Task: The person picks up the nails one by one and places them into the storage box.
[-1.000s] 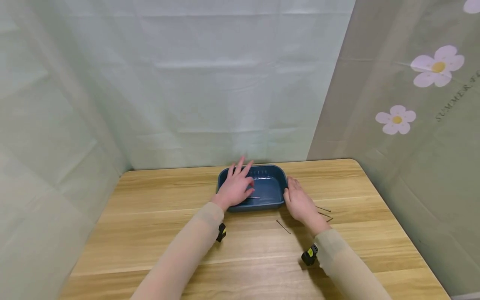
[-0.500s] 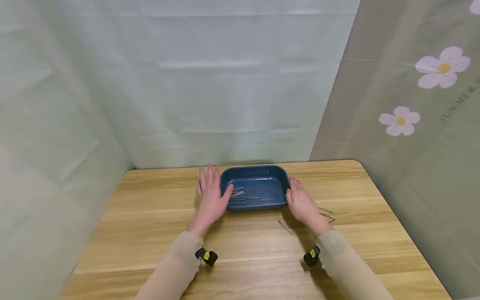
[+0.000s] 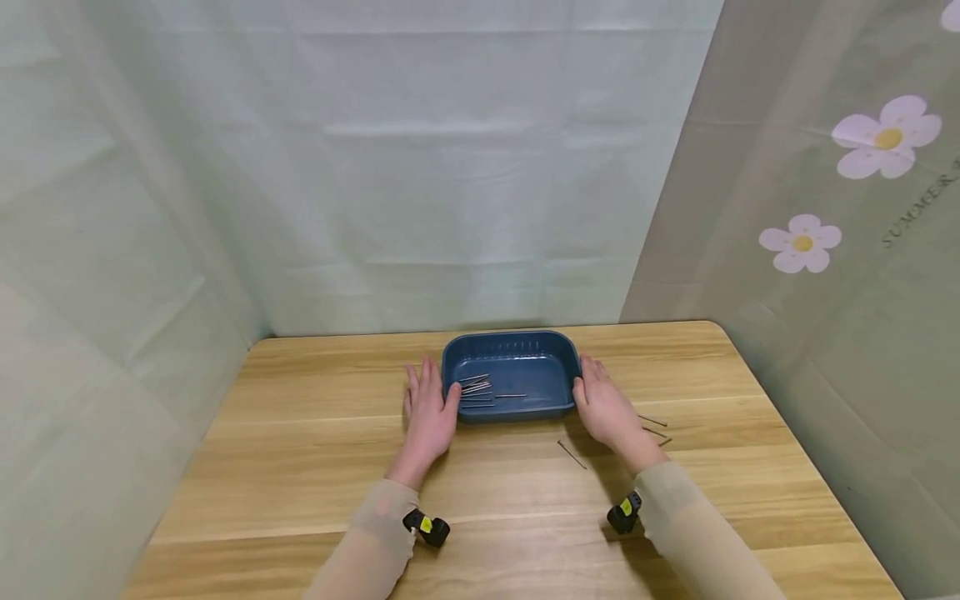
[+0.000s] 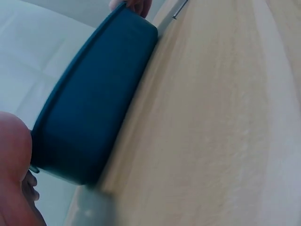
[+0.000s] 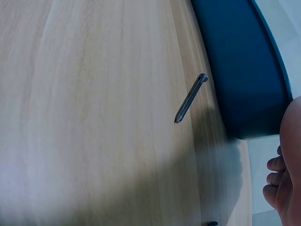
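Observation:
A dark blue rectangular plastic tray [image 3: 517, 414] stands at the back of the table, with several thin metal nails [image 3: 476, 392] lying at the left of its floor. My left hand [image 3: 432, 417] is against its left end, fingers straight and pointing away, thumb at the rim. At the opposite end my right hand [image 3: 606, 410] lies along the wall, fingers extended and thumb near the front corner. One loose nail [image 3: 572, 455] lies on the wood in front of the tray; the right wrist view shows this nail [image 5: 191, 98] close to the tray wall.
More loose nails [image 3: 654, 421] lie to the right of my right wrist, partly hidden by it. The wooden table [image 3: 315, 467] ends just behind the tray, at a pale hanging cloth [image 3: 450, 208]. A flowered cloth [image 3: 847, 333] borders the right side.
My left hand has come out from over the tray to its left end, uncovering the nails inside, then drawn slightly toward me. The right hand has stayed in place.

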Demonstrator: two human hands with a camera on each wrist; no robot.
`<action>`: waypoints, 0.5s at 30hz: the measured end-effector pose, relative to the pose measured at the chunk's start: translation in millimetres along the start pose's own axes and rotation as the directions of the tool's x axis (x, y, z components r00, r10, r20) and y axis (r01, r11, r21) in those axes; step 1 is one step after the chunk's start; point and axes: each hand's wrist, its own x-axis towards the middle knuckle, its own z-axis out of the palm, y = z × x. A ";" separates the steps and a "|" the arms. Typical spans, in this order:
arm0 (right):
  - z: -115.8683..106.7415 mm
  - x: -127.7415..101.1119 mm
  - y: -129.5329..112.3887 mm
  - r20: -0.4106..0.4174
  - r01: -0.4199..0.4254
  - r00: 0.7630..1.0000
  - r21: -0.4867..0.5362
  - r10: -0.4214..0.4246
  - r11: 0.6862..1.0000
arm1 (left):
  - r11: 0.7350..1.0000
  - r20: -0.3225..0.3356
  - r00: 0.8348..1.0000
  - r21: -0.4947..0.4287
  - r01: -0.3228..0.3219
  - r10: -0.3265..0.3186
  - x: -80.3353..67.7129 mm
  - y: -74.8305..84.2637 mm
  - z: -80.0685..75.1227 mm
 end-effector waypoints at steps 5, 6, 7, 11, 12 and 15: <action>-0.7 -0.7 1.1 0.005 -0.011 1.000 0.016 0.011 1.000 | 1.000 -0.013 1.000 0.028 -0.004 0.005 -0.3 -3.2 5.4; -0.7 -0.5 1.6 0.006 -0.015 1.000 0.030 0.014 0.999 | 0.999 -0.020 1.000 0.036 -0.007 0.008 -0.5 -3.3 5.6; -0.9 -0.7 2.4 0.009 -0.020 1.000 0.044 0.020 0.999 | 0.999 -0.021 1.000 0.045 -0.006 0.007 -0.9 -2.9 5.9; -0.9 -0.7 7.0 0.021 -0.041 0.999 0.105 0.039 0.994 | 0.999 -0.032 0.999 0.044 -0.018 0.020 -0.7 -2.9 6.7; -1.4 -0.9 7.8 0.020 -0.043 0.999 0.117 0.041 0.992 | 0.999 -0.035 0.999 0.041 -0.019 0.021 -0.9 -2.7 6.5; -5.4 -3.2 9.8 0.004 -0.036 0.999 0.143 0.036 0.989 | 0.999 -0.049 0.998 0.032 -0.024 0.026 -0.7 -3.1 6.2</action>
